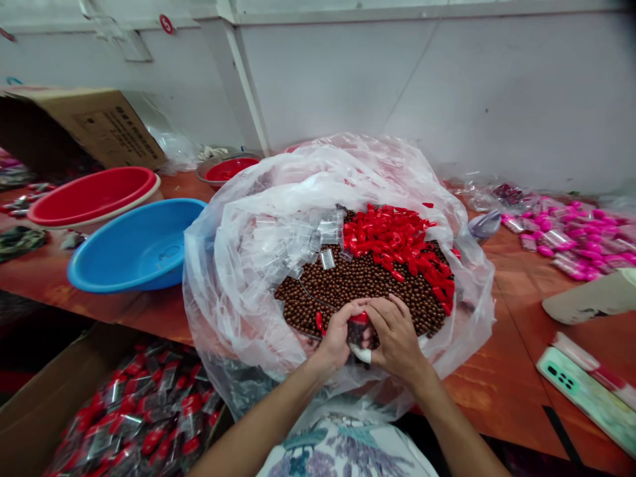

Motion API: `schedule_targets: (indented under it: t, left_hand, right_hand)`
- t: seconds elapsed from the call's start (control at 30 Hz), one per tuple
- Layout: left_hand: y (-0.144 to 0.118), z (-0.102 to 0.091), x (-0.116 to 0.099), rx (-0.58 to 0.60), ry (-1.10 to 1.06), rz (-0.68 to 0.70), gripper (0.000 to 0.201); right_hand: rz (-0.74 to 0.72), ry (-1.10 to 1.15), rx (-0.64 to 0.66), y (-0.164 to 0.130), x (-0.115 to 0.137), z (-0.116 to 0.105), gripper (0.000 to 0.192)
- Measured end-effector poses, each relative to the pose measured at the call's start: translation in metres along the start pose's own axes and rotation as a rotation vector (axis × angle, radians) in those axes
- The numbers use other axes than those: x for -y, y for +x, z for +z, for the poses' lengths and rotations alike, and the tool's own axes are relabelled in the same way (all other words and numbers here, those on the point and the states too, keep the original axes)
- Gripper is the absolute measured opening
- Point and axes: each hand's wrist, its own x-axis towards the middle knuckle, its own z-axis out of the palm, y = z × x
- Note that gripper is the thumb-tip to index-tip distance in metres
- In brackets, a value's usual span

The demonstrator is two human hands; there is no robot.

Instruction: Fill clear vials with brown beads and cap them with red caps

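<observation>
My left hand (pixel 338 338) and right hand (pixel 395 338) meet over the bag-lined basin (pixel 238 278), fingers pinched together on one small red-capped packet (pixel 358 326) above the brown beads (pixel 358 281). Finished packets (pixel 144 411) already crowd the carton at lower left. Many loose red caps (pixel 392 238) and empty sleeves (pixel 298 245) remain unused.

A small packing workshop, this: a long wooden bench (pixel 501 391) against a bare white wall (pixel 397 86), with a big plastic bag (pixel 238 265) of brown beads (pixel 348 285) and red caps (pixel 392 235). There are 2 basins (pixel 134 248), a carton (pixel 104 126), and a box of filled packets (pixel 144 417) below.
</observation>
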Motion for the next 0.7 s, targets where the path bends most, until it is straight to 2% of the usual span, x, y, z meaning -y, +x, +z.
schedule_targets:
  t: [0.1,0.23,0.3,0.47,0.53,0.7]
  left_hand:
    - [-0.001,-0.001,0.002,-0.028,-0.006,0.064,0.032]
    - [-0.001,-0.002,0.005,-0.086,0.021,0.104,0.027]
    - [0.000,-0.003,0.005,-0.121,0.045,0.092,0.028]
    - [0.002,-0.003,0.006,-0.155,0.076,-0.018,0.048]
    - [0.002,-0.002,0.008,-0.179,0.082,-0.026,0.045]
    - [-0.001,0.000,0.021,-0.270,0.098,0.055,0.041]
  right_hand:
    - [-0.023,0.004,-0.009,0.001,0.000,0.000,0.053]
    - [0.066,0.029,0.031,0.000,0.003,0.000,0.060]
    - [0.083,0.048,0.055,0.000,0.005,0.001,0.065]
    - [0.081,0.078,0.078,-0.001,0.004,0.002,0.064]
    - [0.064,0.075,0.066,-0.002,0.001,0.004,0.063]
    - [-0.047,0.070,0.050,-0.008,-0.005,0.010,0.060]
